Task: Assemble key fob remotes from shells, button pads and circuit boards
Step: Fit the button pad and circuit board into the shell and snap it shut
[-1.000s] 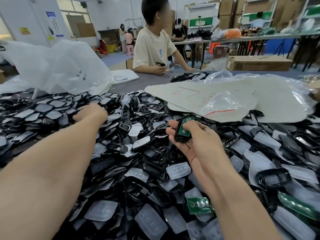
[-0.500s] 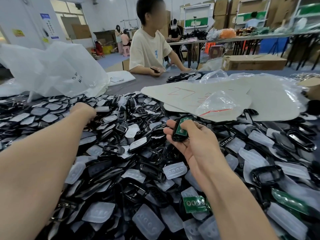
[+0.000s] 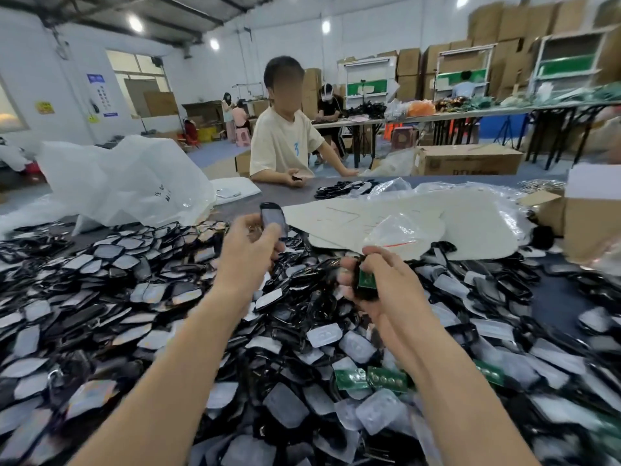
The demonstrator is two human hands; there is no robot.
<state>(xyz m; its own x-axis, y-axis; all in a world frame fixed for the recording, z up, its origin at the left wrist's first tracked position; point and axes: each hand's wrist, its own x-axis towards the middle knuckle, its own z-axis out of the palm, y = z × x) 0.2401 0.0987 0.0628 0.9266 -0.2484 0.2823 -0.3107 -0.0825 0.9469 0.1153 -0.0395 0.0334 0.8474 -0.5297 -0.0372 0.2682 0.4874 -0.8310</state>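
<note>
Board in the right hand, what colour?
Green board, sitting in a black shell. Head view, the only one.

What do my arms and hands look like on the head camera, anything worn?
Both are bare. The left hand and right hand wear no gloves, no watch or band shows at either wrist, and no sleeve shows up to the frame's edge.

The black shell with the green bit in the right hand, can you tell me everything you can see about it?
The shell is a small, glossy black plastic piece, a little blurred. A green circuit board sits in its open side, which is turned toward the camera. The right hand grips it with fingers curled round it, holding it up above the pile of parts on the table.
</note>
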